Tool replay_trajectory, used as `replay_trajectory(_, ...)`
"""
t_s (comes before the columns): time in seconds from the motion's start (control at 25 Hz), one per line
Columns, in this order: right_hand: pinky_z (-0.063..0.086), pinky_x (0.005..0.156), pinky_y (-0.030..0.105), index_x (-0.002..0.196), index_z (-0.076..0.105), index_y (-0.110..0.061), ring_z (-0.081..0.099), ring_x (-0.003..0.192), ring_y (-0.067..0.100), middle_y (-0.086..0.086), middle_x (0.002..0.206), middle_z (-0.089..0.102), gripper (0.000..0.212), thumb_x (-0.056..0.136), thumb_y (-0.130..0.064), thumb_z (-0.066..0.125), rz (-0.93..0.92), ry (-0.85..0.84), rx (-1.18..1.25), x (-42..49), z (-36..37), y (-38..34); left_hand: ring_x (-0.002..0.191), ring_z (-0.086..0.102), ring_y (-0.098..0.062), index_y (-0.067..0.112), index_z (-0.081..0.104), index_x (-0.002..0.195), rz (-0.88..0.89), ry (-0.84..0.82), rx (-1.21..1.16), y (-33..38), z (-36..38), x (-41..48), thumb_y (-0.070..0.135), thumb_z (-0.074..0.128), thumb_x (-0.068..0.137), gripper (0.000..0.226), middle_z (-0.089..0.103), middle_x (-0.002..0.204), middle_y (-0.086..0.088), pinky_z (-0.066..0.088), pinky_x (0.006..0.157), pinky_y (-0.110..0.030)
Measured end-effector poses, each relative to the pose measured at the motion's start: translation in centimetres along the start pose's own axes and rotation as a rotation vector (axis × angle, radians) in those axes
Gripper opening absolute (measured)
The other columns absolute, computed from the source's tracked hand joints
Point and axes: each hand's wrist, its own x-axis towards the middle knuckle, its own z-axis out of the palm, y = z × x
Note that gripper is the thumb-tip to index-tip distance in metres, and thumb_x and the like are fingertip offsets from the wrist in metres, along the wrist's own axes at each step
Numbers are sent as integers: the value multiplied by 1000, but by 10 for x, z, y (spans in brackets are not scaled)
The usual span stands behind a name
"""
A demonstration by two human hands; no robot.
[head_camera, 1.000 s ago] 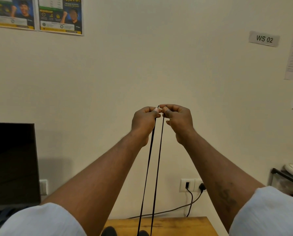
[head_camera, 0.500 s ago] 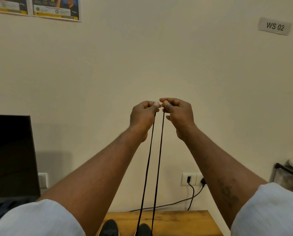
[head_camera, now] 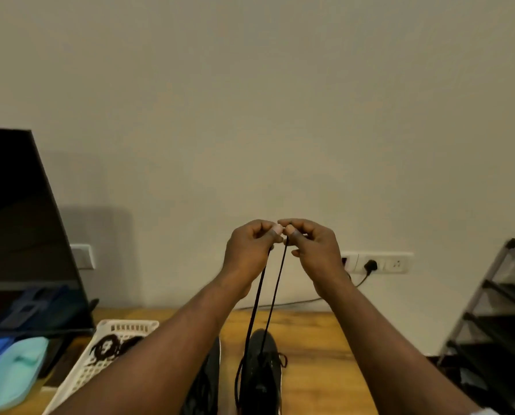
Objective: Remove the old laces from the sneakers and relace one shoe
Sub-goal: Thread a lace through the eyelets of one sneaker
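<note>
Both hands are raised in front of the wall, thumbs almost touching. My left hand [head_camera: 248,250] pinches one end of a black lace [head_camera: 275,283], and my right hand [head_camera: 314,250] pinches the other end. The two strands run taut down to a black sneaker [head_camera: 260,372] standing on the wooden table [head_camera: 316,339], toe pointing away from me. A second black sneaker [head_camera: 208,375] lies just left of it, mostly hidden behind my left forearm.
A white slotted basket [head_camera: 121,327] holding dark coiled laces sits left of the shoes. Further left stand a dark monitor [head_camera: 19,223] and a teal case [head_camera: 13,372]. A black shelf rack [head_camera: 496,319] stands right of the table. Wall sockets [head_camera: 379,263] with a plugged cable are behind.
The view has tilted down, bringing the table, both sneakers and the basket into sight. My hands still hold the lace ends together, lower in the frame.
</note>
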Motion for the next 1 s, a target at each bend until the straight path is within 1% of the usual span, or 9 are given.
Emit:
replay_trajectory(0.16, 53, 73, 23, 108, 81, -31, 72, 95, 11, -8, 103, 78, 25, 105, -17, 61, 127, -23, 8, -29, 11, 62, 88, 73, -5, 28, 77, 93, -73, 9, 96, -72, 1, -26, 32, 68, 101, 13, 78, 89, 10, 57, 82, -29)
replay_trajectory(0.28, 55, 78, 25, 110, 81, -29, 73, 91, 5, -9, 104, 78, 23, 105, -17, 62, 196, -15, -14, -50, 17, 110, 82, 75, -7, 26, 74, 94, -139, 22, 153, -120, -1, -43, 30, 70, 100, 8, 78, 88, 6, 58, 79, -29)
replay_trajectory(0.36, 55, 76, 25, 110, 80, -27, 76, 90, 8, -8, 103, 79, 21, 105, -17, 62, 268, 18, -10, -65, 20, 139, 80, 76, -12, 22, 73, 96, -213, 10, 128, -148, -4, -51, 27, 70, 100, 7, 79, 89, 4, 60, 79, -31)
replay_trajectory(0.48, 57, 73, 27, 109, 80, -24, 77, 88, 13, -7, 101, 80, 21, 105, -15, 63, 366, 44, 8, -86, 25, 179, 79, 76, -13, 18, 73, 97, -275, -13, 130, -184, -4, -60, 26, 71, 100, 9, 79, 86, 3, 61, 76, -28)
replay_trajectory(0.56, 61, 75, 31, 109, 80, -24, 77, 88, 15, -9, 102, 80, 21, 105, -14, 63, 403, 38, 9, -94, 27, 199, 75, 74, -11, 17, 73, 96, -302, -44, 150, -203, -4, -65, 26, 71, 100, 9, 78, 84, 0, 58, 70, -23)
replay_trajectory(0.64, 61, 73, 28, 110, 80, -24, 76, 87, 14, -10, 99, 80, 21, 104, -14, 63, 427, 17, -16, -94, 29, 215, 70, 71, -11, 18, 74, 94, -350, -62, 188, -221, -5, -68, 25, 71, 100, 10, 77, 81, -2, 54, 64, -21)
replay_trajectory(0.8, 53, 66, 16, 109, 81, -25, 71, 79, 6, -5, 92, 79, 18, 103, -17, 66, 416, -63, -116, -93, 31, 232, 75, 70, -12, 21, 76, 87, -450, -124, 384, -244, -3, -65, 28, 72, 98, 14, 75, 77, 3, 53, 71, -30)
replay_trajectory(0.92, 53, 69, 17, 105, 81, -21, 71, 79, 1, -8, 90, 78, 13, 100, -17, 70, 388, -92, -197, -97, 34, 241, 82, 71, -17, 31, 69, 89, -422, -108, 473, -251, 2, -64, 27, 69, 96, 8, 73, 84, 5, 60, 78, -40)
replay_trajectory(1.0, 53, 74, 21, 99, 81, -21, 70, 82, 2, -11, 88, 76, 9, 97, -17, 73, 370, -119, -296, -101, 35, 248, 79, 68, -19, 33, 63, 89, -368, -127, 574, -253, 3, -63, 25, 65, 97, 12, 70, 82, 5, 60, 76, -46)
